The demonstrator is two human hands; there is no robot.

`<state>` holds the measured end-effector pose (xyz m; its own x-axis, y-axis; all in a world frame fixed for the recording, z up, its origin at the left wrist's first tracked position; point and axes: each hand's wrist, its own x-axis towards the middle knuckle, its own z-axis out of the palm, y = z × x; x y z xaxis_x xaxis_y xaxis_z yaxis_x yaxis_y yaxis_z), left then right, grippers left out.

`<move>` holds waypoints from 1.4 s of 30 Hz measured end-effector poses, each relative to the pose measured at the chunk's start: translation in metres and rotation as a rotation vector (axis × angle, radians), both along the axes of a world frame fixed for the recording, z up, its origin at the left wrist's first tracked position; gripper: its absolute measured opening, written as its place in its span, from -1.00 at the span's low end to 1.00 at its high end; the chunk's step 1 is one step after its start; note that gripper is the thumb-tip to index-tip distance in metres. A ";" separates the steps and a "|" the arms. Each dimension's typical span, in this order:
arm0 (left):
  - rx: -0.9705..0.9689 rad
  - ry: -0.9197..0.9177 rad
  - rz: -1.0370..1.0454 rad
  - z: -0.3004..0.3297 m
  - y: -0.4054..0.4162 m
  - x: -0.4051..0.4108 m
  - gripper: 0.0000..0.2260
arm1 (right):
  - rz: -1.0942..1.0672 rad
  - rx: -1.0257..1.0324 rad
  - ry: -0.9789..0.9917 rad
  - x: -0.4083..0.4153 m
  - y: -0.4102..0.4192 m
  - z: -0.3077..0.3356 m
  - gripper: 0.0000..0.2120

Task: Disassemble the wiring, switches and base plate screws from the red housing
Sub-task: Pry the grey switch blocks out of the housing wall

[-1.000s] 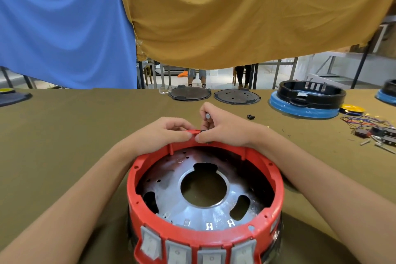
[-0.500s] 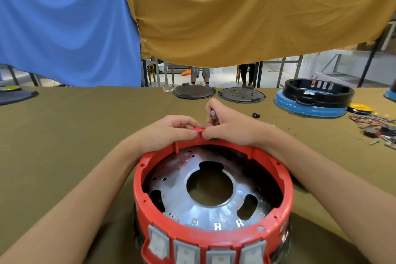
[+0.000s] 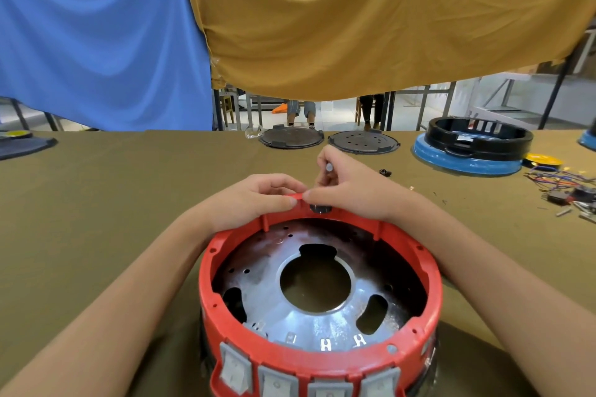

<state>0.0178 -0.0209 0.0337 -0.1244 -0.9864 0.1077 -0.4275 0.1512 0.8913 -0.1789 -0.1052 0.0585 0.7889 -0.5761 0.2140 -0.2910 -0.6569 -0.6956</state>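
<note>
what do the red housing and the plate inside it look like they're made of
The red housing looks like moulded plastic: matte, uniform colour, with ribs and screw bosses on its rim. The plate inside seems to be stamped sheet metal, probably steel or aluminium: bare, silvery, shiny, with punched holes and dark staining.

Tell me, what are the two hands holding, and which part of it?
Both hands grip the red housing at its far rim: left hand and right hand pinch the rim's edge. The right hand also holds a small grey pin-like thing.

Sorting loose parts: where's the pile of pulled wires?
In the head view, the wires lie at the table's far right, beside the yellow disc.
</note>
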 end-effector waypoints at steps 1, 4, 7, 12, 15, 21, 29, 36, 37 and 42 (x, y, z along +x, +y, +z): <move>0.003 0.009 -0.002 0.000 0.000 0.000 -0.77 | 0.014 -0.070 0.055 0.000 0.002 0.000 -0.63; 0.007 0.016 -0.002 0.000 -0.001 -0.001 -0.76 | 0.040 -0.182 0.140 0.001 0.005 0.001 -0.62; 0.010 0.014 0.003 0.000 -0.001 -0.001 -0.77 | 0.069 -0.140 0.174 0.003 0.006 0.003 -0.67; 0.007 0.015 0.004 0.000 -0.001 -0.002 -0.78 | 0.098 -0.100 0.188 0.005 0.004 0.003 -0.70; -0.002 -0.026 -0.003 0.000 -0.001 0.000 -0.77 | 0.099 -0.061 0.158 0.004 0.003 0.002 -0.72; -0.023 -0.081 -0.022 0.002 0.001 0.000 -0.78 | 0.006 0.077 -0.109 -0.005 0.003 0.002 -0.70; -0.010 -0.061 -0.009 0.001 -0.001 -0.001 -0.79 | 0.061 -0.104 0.153 0.000 0.004 0.001 -0.65; -0.018 -0.088 -0.003 0.001 0.001 -0.003 -0.79 | 0.092 -0.070 0.187 0.004 0.002 0.000 -0.70; -0.024 -0.100 0.000 0.001 0.001 -0.003 -0.79 | 0.095 -0.059 0.186 0.005 0.002 0.000 -0.70; -0.028 -0.132 0.003 0.003 0.002 -0.004 -0.81 | 0.098 -0.022 0.181 0.006 0.001 0.000 -0.70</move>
<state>0.0143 -0.0189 0.0365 -0.1360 -0.9837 0.1178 -0.5411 0.1733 0.8229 -0.1726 -0.1039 0.0588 0.8675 -0.4917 0.0756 -0.3441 -0.7027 -0.6227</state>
